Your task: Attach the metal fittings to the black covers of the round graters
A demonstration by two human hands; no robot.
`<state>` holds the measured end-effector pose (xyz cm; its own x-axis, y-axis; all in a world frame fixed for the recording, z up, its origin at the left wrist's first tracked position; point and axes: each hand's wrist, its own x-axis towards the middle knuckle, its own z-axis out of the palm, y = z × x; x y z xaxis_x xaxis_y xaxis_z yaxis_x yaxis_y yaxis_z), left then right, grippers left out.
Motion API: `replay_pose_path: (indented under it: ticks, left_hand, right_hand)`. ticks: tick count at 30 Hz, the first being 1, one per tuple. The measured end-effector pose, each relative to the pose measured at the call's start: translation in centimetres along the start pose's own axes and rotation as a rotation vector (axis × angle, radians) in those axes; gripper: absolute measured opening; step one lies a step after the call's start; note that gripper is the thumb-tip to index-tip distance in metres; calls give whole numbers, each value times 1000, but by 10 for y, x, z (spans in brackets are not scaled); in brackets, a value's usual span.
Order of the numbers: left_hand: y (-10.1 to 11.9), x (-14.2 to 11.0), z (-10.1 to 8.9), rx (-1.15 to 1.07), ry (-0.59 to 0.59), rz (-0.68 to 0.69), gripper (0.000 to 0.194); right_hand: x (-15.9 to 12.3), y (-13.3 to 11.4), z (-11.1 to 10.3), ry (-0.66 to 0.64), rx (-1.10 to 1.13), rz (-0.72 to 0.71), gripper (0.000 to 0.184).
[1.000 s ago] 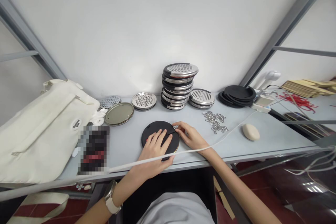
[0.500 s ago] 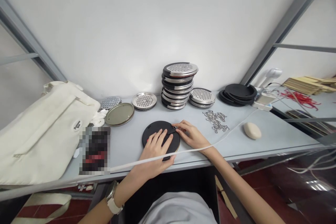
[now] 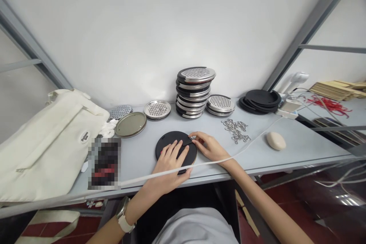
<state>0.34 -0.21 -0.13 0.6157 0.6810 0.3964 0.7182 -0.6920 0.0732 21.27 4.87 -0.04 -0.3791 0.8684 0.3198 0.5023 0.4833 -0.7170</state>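
Note:
In front of me a round black disc (image 3: pixel 174 137) lies on the table. My left hand (image 3: pixel 170 164) rests flat on it with fingers spread, its thumb by the near edge. My right hand (image 3: pixel 208 146) is at the disc's far right rim, thumb and index finger pinched on a small metal clip (image 3: pixel 190 137). A dark strip crosses the disc beside those fingertips. To the right lies a loose pile of similar metal clips (image 3: pixel 236 131).
A tall stack of perforated metal discs with black rims (image 3: pixel 194 93) stands at the back, a shorter stack (image 3: pixel 220 105) beside it. Black discs (image 3: pixel 261 101) and a pale rounded object (image 3: pixel 276 141) lie right. A cream bag (image 3: pixel 51 137) stands left. A white cable (image 3: pixel 208 162) crosses in front.
The view has shifted very slightly. Both hands keep their places on the disc, and the fingers of my right hand have barely moved at the clip.

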Motion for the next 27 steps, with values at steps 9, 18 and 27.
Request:
replay_pose_path:
  ticks: [9, 18, 27]
  left_hand:
    - [-1, 0, 0, -4, 15, 14, 55]
    - [0, 0, 1, 4, 17, 11, 55]
    - [0, 0, 1, 0, 27, 7, 55]
  right_hand:
    - [0, -2, -1, -25, -2, 13, 25]
    - [0, -2, 0, -32, -16, 15, 25]
    - [-2, 2, 3, -11, 1, 20, 24]
